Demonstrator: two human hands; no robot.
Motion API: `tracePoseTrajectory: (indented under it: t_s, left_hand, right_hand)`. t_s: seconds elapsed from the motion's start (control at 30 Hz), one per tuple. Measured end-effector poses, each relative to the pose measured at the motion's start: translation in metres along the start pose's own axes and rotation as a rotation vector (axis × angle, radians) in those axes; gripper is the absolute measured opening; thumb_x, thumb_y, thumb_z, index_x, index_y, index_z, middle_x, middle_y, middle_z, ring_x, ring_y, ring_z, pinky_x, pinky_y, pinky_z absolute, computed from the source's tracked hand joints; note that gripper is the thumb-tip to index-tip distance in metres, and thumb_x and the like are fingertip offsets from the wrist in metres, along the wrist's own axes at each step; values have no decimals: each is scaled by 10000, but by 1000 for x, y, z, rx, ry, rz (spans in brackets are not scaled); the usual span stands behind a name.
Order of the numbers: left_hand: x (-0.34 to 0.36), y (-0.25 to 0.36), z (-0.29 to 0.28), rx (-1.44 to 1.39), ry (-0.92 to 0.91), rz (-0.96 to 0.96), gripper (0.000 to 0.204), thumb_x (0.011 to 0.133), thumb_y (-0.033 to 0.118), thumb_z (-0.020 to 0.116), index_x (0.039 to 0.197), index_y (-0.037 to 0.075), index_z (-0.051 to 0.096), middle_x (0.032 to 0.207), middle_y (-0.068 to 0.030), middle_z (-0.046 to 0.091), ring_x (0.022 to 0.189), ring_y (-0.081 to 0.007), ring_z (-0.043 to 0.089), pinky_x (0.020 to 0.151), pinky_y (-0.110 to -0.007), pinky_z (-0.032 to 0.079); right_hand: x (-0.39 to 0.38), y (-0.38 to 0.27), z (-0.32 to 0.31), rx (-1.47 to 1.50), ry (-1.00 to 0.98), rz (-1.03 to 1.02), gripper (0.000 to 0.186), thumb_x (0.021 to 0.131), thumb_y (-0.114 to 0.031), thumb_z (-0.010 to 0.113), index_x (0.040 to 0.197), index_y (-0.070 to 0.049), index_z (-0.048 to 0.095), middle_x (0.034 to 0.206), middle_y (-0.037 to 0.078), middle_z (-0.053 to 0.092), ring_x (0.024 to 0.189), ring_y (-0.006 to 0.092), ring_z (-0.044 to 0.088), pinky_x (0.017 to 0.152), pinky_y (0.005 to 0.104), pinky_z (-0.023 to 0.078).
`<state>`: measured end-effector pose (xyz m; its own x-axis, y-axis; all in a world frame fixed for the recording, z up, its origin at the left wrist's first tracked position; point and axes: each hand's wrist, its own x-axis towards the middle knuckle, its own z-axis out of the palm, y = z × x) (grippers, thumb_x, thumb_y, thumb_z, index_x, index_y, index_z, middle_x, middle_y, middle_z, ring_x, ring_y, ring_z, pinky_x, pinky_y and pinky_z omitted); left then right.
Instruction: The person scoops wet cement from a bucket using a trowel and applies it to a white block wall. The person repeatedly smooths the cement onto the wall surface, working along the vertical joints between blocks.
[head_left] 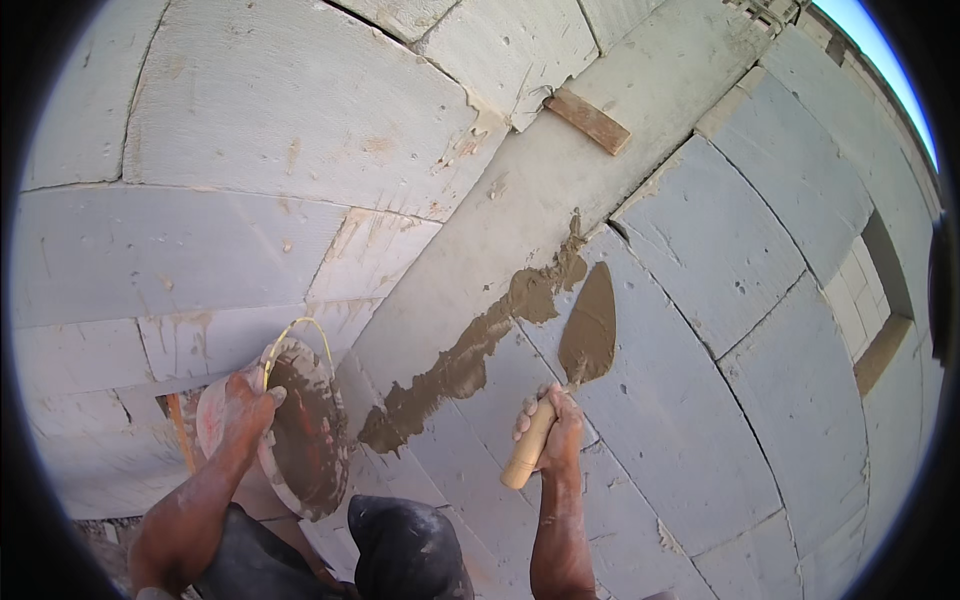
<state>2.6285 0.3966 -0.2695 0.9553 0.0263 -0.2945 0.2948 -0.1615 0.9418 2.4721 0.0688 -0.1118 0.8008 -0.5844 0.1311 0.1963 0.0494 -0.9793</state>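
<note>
In my right hand (558, 432) is a pointed trowel (588, 325), gripped by its pale wooden handle. Wet grey-brown mortar coats its blade, which lies close over the block wall. My left hand (248, 408) grips the rim of a tilted bucket (213, 415), thumb at the edge. Mortar (308, 440) covers the inside of the bucket, and its thin yellow handle (312, 322) arches over the top. A ragged band of wet mortar (480, 345) runs diagonally along the joint between a smooth concrete column (570, 165) and the pale wall blocks (690, 390), left of the trowel.
A short wooden piece (590, 120) sticks out across the column. More large pale blocks (290, 100) make up the wall on the left. At the right is a rectangular opening (868, 290) in the wall. My dark-clothed legs (410, 550) show at the lower edge.
</note>
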Motion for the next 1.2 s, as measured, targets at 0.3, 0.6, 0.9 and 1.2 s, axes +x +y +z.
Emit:
tracePoseTrajectory:
  t_s: [0.3, 0.6, 0.9, 1.2]
  left_hand:
    - [-29, 22, 5, -5, 28, 45, 568, 766, 107, 722, 1230, -133, 497, 1188, -262, 553, 1128, -361, 574, 955, -429, 451]
    - [-71, -6, -18, 159, 41, 23, 572, 779, 84, 711, 1277, -108, 507, 1276, -255, 551, 1235, -361, 520, 1065, -441, 376]
    - [-202, 57, -57, -25, 308, -47, 646, 774, 90, 707, 1346, -119, 490, 1335, -249, 563, 1257, -341, 520, 1097, -392, 352]
    - [-270, 129, -90, 209, 382, -252, 607, 775, 107, 723, 1287, -143, 516, 1232, -264, 586, 1162, -358, 557, 1021, -384, 420]
  right_hand:
    - [-10, 58, 37, -380, -78, 307, 199, 967, -146, 571, 1113, -42, 486, 815, 62, 561, 581, 154, 596, 481, 309, 515]
    - [34, -122, 77, -414, 20, 260, 181, 942, -116, 586, 1075, -27, 500, 802, 56, 559, 564, 149, 588, 481, 298, 519]
    - [18, -196, 70, -371, 98, 447, 133, 949, -113, 619, 1006, -38, 524, 778, 60, 578, 556, 149, 590, 464, 297, 505]
    - [25, -158, 53, -81, -104, 399, 179, 967, -185, 621, 949, -39, 520, 729, 109, 577, 520, 207, 586, 456, 340, 526]
